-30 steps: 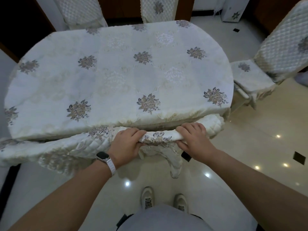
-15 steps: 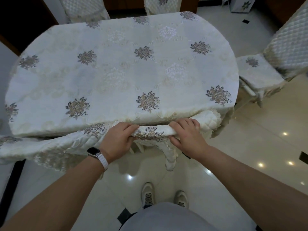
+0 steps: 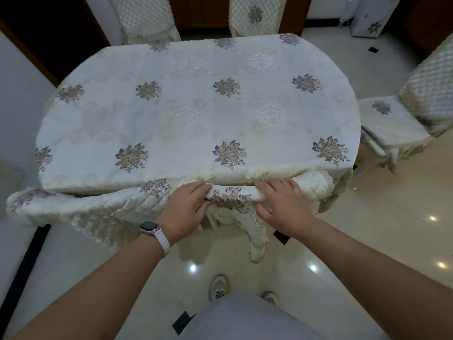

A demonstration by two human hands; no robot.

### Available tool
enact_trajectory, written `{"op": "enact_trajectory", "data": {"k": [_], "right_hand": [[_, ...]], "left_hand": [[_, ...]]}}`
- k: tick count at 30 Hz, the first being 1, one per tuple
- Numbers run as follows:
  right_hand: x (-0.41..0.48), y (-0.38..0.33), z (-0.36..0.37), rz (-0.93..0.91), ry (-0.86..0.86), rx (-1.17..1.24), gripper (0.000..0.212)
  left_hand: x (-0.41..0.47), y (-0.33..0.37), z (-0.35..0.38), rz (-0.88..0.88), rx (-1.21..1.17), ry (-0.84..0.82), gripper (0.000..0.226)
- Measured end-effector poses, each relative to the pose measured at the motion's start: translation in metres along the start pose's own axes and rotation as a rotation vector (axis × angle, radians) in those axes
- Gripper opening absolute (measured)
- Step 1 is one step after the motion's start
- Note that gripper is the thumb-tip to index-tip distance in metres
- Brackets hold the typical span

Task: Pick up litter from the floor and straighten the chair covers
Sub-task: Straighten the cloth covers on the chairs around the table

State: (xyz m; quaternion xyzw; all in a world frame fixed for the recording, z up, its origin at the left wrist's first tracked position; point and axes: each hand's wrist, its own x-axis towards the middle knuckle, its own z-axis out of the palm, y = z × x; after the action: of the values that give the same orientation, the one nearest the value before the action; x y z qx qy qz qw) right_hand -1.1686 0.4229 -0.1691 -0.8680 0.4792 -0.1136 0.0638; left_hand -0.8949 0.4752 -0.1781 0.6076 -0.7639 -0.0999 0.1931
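**Near cover in hand, straightening under way**

No litter can be made out on the floor [image 3: 367, 229]. The left grip [image 3: 186, 207] and right grip [image 3: 282, 204] each curl round the cover [image 3: 230, 196] on the near chair's top, against the worktop [image 3: 196, 106]. The cover is bunched, so straightening seems midway. The right chair [image 3: 397, 123] and far chairs [image 3: 255, 15] look tidy.
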Motion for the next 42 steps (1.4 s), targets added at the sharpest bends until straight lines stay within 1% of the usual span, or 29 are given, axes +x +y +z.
{"op": "enact_trajectory", "data": {"k": [3, 6, 9, 12, 14, 17, 20, 22, 26, 30, 35, 42], "right_hand": [[-0.001, -0.006, -0.006, -0.073, -0.027, -0.017, 0.045], [0.001, -0.02, -0.01, -0.18, -0.023, 0.031, 0.045], [0.007, -0.039, -0.008, -0.319, -0.017, 0.079, 0.044], [0.013, -0.062, -0.002, -0.472, 0.006, 0.09, 0.041], [0.018, -0.082, 0.003, -0.531, -0.014, 0.088, 0.04], [0.025, -0.12, 0.002, -0.582, -0.073, 0.067, 0.046], [0.028, -0.16, 0.002, -0.643, -0.094, 0.072, 0.048], [0.033, -0.186, 0.004, -0.682, -0.101, 0.026, 0.048], [0.047, -0.255, 0.014, -0.688, -0.114, -0.031, 0.045], [0.064, -0.336, 0.031, -0.726, -0.128, -0.079, 0.049], [0.081, -0.431, 0.042, -0.744, -0.1, -0.084, 0.049], [0.118, -0.525, 0.058, -0.856, -0.092, -0.088, 0.051]], "left_hand": [[-0.016, 0.009, -0.01, -0.038, 0.032, -0.005, 0.042], [-0.04, 0.021, -0.02, -0.075, 0.059, 0.015, 0.046], [-0.072, 0.032, -0.03, -0.09, 0.12, 0.069, 0.043], [-0.107, 0.037, -0.046, -0.178, 0.182, 0.122, 0.042], [-0.131, 0.034, -0.061, -0.246, 0.238, 0.163, 0.043], [-0.164, 0.021, -0.082, -0.298, 0.304, 0.228, 0.042], [-0.192, -0.001, -0.094, -0.355, 0.347, 0.245, 0.044], [-0.207, -0.017, -0.099, -0.375, 0.373, 0.26, 0.044], [-0.243, -0.06, -0.112, -0.425, 0.408, 0.314, 0.043], [-0.291, -0.117, -0.134, -0.463, 0.403, 0.346, 0.041], [-0.341, -0.177, -0.168, -0.488, 0.403, 0.371, 0.041], [-0.382, -0.243, -0.212, -0.565, 0.411, 0.416, 0.041]]}}
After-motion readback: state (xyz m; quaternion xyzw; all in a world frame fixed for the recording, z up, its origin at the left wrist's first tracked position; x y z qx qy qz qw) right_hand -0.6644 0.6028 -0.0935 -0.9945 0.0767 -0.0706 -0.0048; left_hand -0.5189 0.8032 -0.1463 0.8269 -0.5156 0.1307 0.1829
